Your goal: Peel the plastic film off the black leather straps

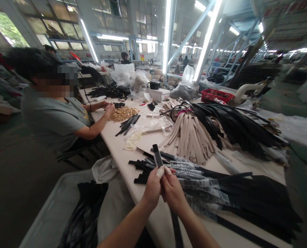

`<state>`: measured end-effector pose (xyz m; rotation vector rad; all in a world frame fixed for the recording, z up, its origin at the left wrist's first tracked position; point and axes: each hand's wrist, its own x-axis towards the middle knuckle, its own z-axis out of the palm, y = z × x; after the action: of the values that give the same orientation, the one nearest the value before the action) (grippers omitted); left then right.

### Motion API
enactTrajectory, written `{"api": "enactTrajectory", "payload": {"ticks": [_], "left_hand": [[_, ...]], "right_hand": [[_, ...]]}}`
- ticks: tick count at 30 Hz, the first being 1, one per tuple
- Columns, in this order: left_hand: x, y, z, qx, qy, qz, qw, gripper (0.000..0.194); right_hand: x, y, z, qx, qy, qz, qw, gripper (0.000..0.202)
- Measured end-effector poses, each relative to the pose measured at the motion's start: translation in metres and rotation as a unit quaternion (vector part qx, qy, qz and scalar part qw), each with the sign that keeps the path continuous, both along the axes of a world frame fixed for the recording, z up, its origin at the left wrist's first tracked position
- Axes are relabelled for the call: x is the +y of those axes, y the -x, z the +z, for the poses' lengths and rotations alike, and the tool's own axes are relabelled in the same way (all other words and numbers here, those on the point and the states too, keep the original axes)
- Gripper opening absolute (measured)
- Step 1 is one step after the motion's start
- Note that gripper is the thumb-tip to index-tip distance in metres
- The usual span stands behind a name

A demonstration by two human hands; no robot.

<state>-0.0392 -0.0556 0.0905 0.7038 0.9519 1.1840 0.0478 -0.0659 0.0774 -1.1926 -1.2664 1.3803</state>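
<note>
My left hand and my right hand meet over the near edge of the table, both closed on one black strap. Its rounded end points up and away past my fingertips, with a greyish, shiny stretch just above them. The strap's lower part hangs down between my forearms. Pale coverings wrap the tips of my thumbs. Right beyond and beside my hands lie black straps, partly wrapped in clear plastic.
A person sits at the left by gold-coloured pieces. Beige strips and black straps are heaped beyond my hands. A red basket stands farther back. A bin of black pieces is at the lower left.
</note>
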Motion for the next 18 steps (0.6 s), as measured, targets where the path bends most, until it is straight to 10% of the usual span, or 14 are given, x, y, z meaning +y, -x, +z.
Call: {"api": "enactTrajectory", "payload": {"ticks": [7,12,18], "left_hand": [[0.034,0.024,0.024,-0.027,-0.085,-0.005,0.996,0.032],[0.037,0.016,0.028,0.06,-0.148,-0.009,0.987,0.035],[0.034,0.011,0.03,0.096,-0.161,0.0,0.982,0.031]], "right_hand": [[-0.008,-0.013,-0.007,-0.01,0.011,0.05,0.999,0.041],[0.037,-0.037,0.051,-0.072,-0.133,-0.012,0.988,0.036],[0.086,-0.037,0.111,-0.267,-0.308,0.086,0.909,0.018]]}}
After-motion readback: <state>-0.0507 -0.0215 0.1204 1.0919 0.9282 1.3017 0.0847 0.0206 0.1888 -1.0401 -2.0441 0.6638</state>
